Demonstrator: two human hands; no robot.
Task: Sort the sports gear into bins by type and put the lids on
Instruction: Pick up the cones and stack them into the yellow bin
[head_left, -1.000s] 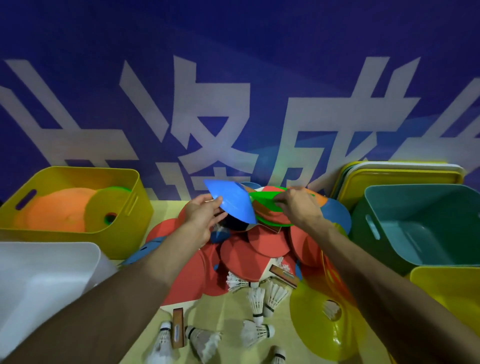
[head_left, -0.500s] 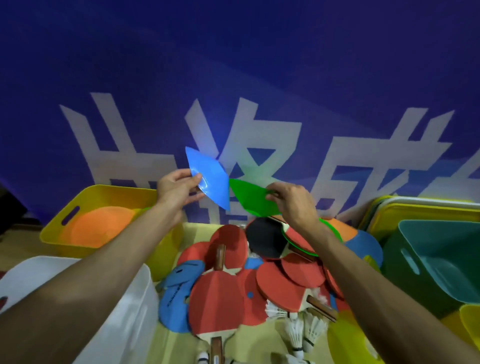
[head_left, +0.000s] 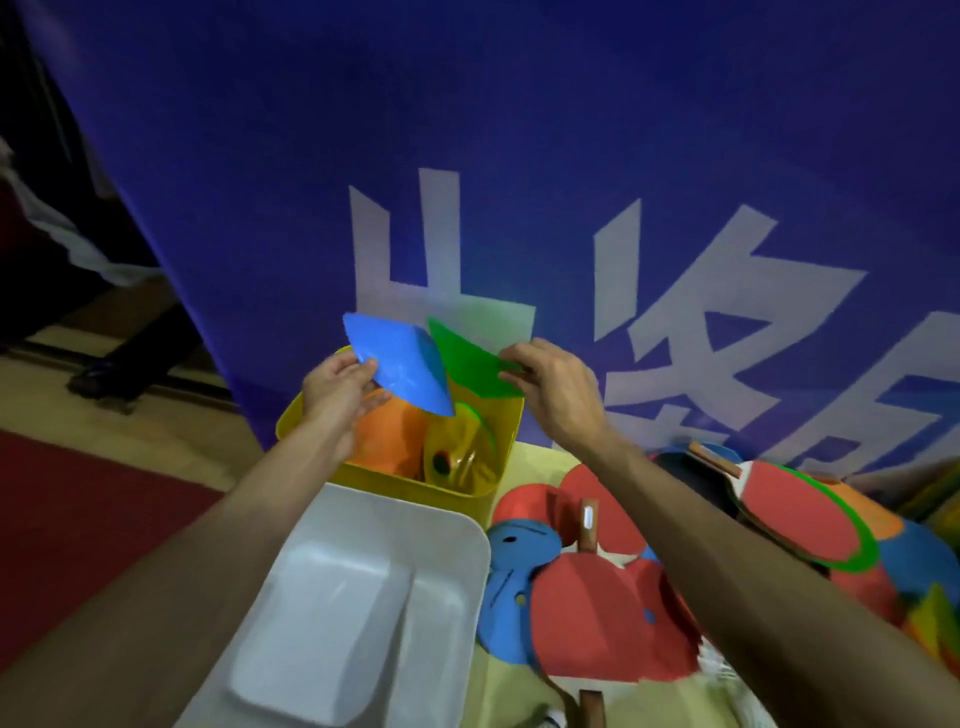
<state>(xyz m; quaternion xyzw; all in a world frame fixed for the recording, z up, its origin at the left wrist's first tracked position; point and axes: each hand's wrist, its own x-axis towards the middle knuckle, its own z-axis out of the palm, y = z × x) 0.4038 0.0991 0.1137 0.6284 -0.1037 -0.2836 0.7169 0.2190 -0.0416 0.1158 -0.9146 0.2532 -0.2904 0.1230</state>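
My left hand (head_left: 337, 387) pinches a blue disc cone (head_left: 400, 366) by its edge, and my right hand (head_left: 553, 389) holds a green disc cone (head_left: 470, 361). Both cones hang tilted over the yellow bin (head_left: 363, 475), which holds an orange cone (head_left: 387, 434) and a yellow cone (head_left: 457, 454). To the right, a pile of red table tennis paddles (head_left: 587, 618) and more flat cones (head_left: 511, 582) lies on the table.
An empty white bin (head_left: 415, 525) stands just in front of the yellow bin. A blue banner with white characters (head_left: 519, 156) hangs behind the table. Red carpet and a dark gap show at the left.
Both hands have carried the blue and green cones leftward from above the pile to over the yellow bin. My view has turned left with them.
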